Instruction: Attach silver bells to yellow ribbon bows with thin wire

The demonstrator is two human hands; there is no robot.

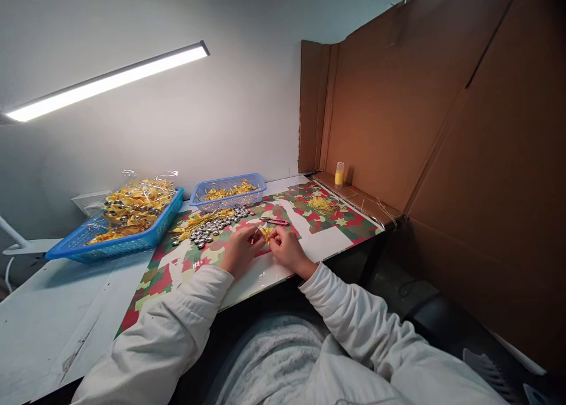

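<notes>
My left hand [242,249] and my right hand [288,249] meet above the front part of the patterned mat, fingers closed in a pinch. Between them is a small yellow ribbon bow [266,233], gripped from both sides; its lower part is hidden by the fingers. Just beyond lies a pair of red-handled snips [275,221]. To the left of my hands, silver bells [207,231] are spread in a loose pile, with yellow ribbon pieces and cords [194,223] alongside.
A blue basket [119,249] at left holds a bag of yellow bows with bells. Behind the bells, another blue basket [227,201] contains yellow pieces. Thin yellow strings [322,205] lie at right, near a yellow-labelled bottle [339,175]. Cardboard [398,98] walls the right side; a lamp [110,81] hangs upper left.
</notes>
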